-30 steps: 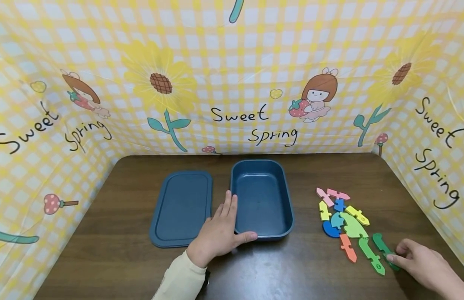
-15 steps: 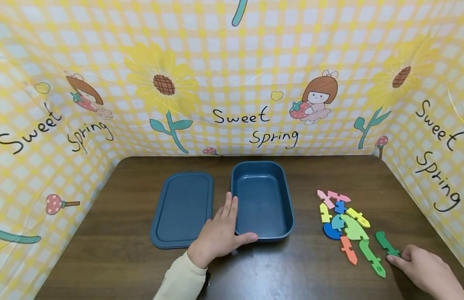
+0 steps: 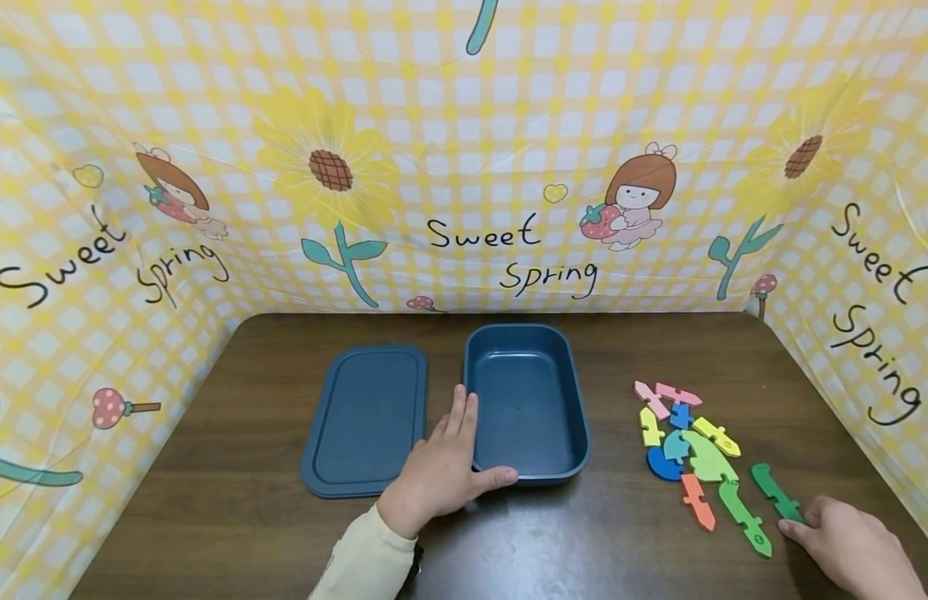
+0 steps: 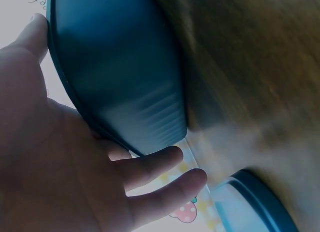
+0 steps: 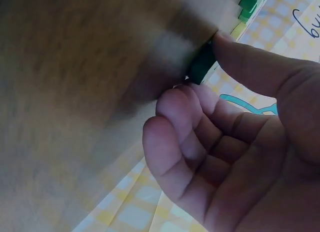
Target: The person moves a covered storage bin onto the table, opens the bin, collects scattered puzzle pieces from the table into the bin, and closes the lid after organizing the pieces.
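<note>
In the head view my left hand [image 3: 437,479] lies at the near left corner of a dark blue open box [image 3: 526,404], its fingers extended along the side and its thumb on the front rim. The left wrist view shows the box's outer wall [image 4: 120,76] against that hand [image 4: 75,157]. At the table's right, my right hand [image 3: 854,542] pinches the lower end of a dark green puzzle piece [image 3: 771,490] between thumb and fingers. That piece [image 5: 201,65] shows partly by the thumb in the right wrist view. A lighter green piece [image 3: 745,517] lies just left of it.
Several colourful puzzle pieces cluster right of the box, including a lime green one [image 3: 707,457], an orange one [image 3: 698,502] and a pink one [image 3: 677,393]. A dark blue lid [image 3: 370,421] lies left of the box. Yellow checked cloth [image 3: 464,125] walls the table.
The dark green piece has shifted slightly right, away from the lighter green one. My right hand has moved a little with it; my left hand keeps its place at the box.
</note>
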### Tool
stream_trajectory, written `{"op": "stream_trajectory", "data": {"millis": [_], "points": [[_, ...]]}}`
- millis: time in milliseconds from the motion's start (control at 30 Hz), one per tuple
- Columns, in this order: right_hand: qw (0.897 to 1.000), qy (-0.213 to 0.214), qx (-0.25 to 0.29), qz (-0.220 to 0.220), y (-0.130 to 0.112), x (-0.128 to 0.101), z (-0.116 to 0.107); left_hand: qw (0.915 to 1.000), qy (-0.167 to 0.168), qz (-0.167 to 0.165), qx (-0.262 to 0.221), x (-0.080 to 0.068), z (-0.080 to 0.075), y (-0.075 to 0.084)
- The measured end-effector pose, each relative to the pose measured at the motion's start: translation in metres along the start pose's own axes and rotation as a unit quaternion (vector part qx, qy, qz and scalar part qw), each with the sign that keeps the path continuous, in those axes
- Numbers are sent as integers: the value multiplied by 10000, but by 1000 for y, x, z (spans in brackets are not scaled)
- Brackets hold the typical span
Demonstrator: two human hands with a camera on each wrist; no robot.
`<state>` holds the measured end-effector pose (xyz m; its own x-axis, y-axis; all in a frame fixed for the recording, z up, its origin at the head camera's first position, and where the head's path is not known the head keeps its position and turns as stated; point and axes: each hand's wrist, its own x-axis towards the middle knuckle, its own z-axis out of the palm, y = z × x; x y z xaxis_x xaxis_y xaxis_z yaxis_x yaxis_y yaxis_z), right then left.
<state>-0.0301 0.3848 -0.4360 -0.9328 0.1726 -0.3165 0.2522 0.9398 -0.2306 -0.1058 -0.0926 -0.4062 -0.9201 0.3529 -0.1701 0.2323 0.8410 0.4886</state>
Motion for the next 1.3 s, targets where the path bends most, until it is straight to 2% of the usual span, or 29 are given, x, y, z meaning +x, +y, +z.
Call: {"op": "stream_trajectory", "data": {"millis": [100, 267, 400, 567, 733, 800, 1300], "points": [[9996, 289, 1, 30, -4, 0, -3, 10000, 18, 5, -66, 0, 1, 0], [9972, 608, 154, 418, -9, 0, -10, 9998, 29, 57, -193, 0, 3, -2], [9933, 983, 351, 501, -13, 0, -18, 9997, 31, 92, -214, 0, 5, -3], [9865, 1543, 522, 144, -23, 2, -26, 9996, 35, 88, -251, 2, 6, -4], [9719, 2206, 689, -442, -38, 7, -30, 9996, 62, 76, -250, 2, 5, -2], [9690, 2279, 765, -565, -46, 10, -33, 9997, 72, 72, -232, 2, 5, -2], [9633, 2066, 1109, -1310, -113, 24, -43, 9997, 83, 45, -231, -2, 4, -1]]}}
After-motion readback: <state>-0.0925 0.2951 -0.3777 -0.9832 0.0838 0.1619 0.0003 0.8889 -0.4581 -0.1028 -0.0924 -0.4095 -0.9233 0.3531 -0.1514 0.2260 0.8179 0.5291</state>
